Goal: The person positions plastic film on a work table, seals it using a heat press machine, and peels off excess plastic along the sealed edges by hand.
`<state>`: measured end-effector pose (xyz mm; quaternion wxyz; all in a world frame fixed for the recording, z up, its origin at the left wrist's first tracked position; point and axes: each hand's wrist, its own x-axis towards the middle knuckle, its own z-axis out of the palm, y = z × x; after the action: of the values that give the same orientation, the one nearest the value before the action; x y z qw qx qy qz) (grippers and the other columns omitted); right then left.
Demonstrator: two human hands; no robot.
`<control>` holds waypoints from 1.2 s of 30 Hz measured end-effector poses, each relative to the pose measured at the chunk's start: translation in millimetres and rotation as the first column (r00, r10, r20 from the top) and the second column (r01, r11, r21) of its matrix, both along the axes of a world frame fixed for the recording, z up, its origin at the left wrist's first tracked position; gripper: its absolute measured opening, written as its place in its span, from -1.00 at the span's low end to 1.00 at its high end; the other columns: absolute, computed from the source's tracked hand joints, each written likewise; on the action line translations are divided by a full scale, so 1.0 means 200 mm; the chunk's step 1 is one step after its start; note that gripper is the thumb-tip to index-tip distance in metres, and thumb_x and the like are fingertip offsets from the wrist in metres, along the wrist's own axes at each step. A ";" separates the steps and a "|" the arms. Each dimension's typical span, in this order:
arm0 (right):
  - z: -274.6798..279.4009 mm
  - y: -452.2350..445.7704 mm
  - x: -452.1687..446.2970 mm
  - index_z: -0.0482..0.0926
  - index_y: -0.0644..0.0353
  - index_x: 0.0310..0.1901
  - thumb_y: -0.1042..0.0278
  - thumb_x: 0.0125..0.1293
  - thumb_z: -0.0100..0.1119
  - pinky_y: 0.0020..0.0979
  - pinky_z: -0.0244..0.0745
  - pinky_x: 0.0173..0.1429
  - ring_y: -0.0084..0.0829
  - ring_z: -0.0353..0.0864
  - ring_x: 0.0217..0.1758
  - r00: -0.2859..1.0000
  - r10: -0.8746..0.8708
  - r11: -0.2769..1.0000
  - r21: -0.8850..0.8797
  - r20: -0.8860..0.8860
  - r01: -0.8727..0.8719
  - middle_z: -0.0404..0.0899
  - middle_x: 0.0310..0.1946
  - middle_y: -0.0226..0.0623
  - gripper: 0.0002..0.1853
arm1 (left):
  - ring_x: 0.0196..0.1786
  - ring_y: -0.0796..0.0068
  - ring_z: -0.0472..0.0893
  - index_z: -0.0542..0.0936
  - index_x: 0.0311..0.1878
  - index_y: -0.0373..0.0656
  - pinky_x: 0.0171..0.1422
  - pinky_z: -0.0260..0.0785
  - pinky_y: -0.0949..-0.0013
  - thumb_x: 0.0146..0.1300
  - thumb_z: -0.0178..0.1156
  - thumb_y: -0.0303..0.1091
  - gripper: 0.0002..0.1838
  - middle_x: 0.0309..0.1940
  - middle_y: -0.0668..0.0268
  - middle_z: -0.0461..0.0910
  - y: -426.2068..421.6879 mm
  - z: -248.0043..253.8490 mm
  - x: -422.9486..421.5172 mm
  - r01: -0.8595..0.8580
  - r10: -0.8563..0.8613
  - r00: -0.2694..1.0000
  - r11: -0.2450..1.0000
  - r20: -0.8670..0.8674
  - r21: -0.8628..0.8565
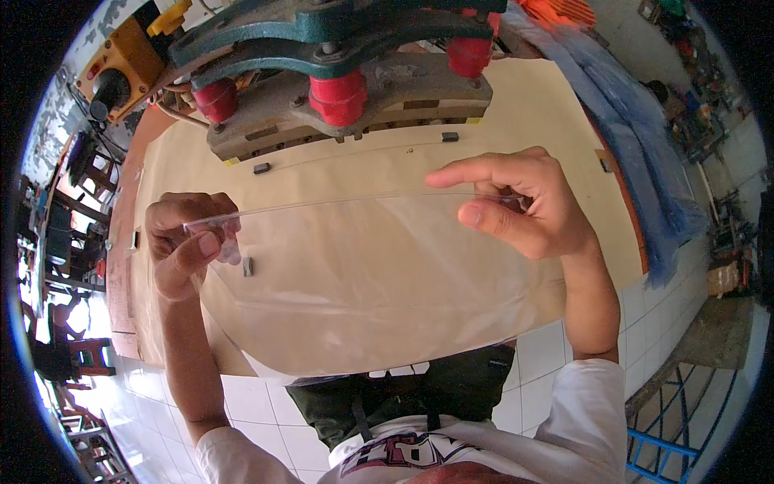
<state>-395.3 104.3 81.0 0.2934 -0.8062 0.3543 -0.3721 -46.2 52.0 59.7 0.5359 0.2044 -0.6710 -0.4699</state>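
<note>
A clear plastic sheet (363, 274) spans the space between my two hands above the tan table surface (556, 105). Its left top corner is pinched between the thumb and fingers of my left hand (189, 238). At the sheet's right top edge is my right hand (524, 202), with the index finger stretched out to the left, the thumb apart from it, and the other fingers curled at the plastic. Beyond the sheet stands a machine head with a long metal bar (403, 105) under red insulators (337, 98).
Small dark blocks (261, 168) lie on the table, one seen through the sheet. A yellow control box (121, 68) stands at the upper left. Bluish plastic film (597, 113) hangs along the table's right edge. A blue metal frame (669, 452) is at the lower right.
</note>
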 end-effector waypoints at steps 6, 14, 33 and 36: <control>0.01 0.00 -0.01 0.65 0.12 -0.02 0.38 0.19 0.27 -0.54 -0.04 -0.58 -0.71 0.03 -0.70 1.000 -0.010 1.000 -0.021 -0.020 0.010 0.13 -0.79 -0.61 -0.71 | -0.62 0.40 0.41 0.48 -0.63 -0.26 -0.33 0.31 0.33 -0.14 0.24 -0.38 -0.83 -0.72 0.25 0.44 -0.02 0.00 0.03 0.043 -0.043 0.998 0.999 0.046 -0.003; 0.00 -0.01 -0.04 0.65 0.22 -0.36 0.35 0.15 0.38 -0.64 0.12 -0.54 -0.80 0.27 -0.62 0.989 -0.101 0.995 -0.011 0.104 0.103 0.46 -0.67 -0.58 -0.86 | -0.66 0.40 0.39 0.51 -0.58 -0.27 -0.34 0.30 0.32 -0.09 0.23 -0.41 -0.86 -0.72 0.25 0.41 -0.02 -0.05 0.03 -0.122 0.120 0.984 0.992 -0.133 -0.010; 0.07 0.01 -0.11 0.59 0.26 -0.35 0.36 0.23 0.25 -0.61 0.30 -0.42 -0.76 0.40 -0.49 0.995 -0.081 0.988 0.134 0.054 0.073 0.54 -0.55 -0.52 -0.86 | -0.63 0.44 0.31 0.44 -0.58 -0.23 -0.45 0.12 0.37 -0.01 0.17 -0.38 -0.83 -0.68 0.29 0.32 -0.04 -0.03 0.11 -0.193 0.192 0.981 0.981 -0.037 -0.022; 0.07 0.01 -0.12 0.60 0.26 -0.34 0.36 0.22 0.26 -0.61 0.33 -0.41 -0.74 0.44 -0.48 0.998 -0.055 0.996 0.073 0.028 0.053 0.55 -0.55 -0.50 -0.86 | -0.53 0.42 0.41 0.49 -0.39 -0.26 -0.52 0.22 0.45 0.04 0.22 -0.32 -0.79 -0.58 0.28 0.41 -0.09 -0.06 0.21 -0.162 0.161 0.987 0.986 -0.008 -0.027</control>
<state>-420.2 105.4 94.9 0.3173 -0.7795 0.3848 -0.3790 -3.3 34.0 47.1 0.5769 0.2494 -0.6571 -0.4162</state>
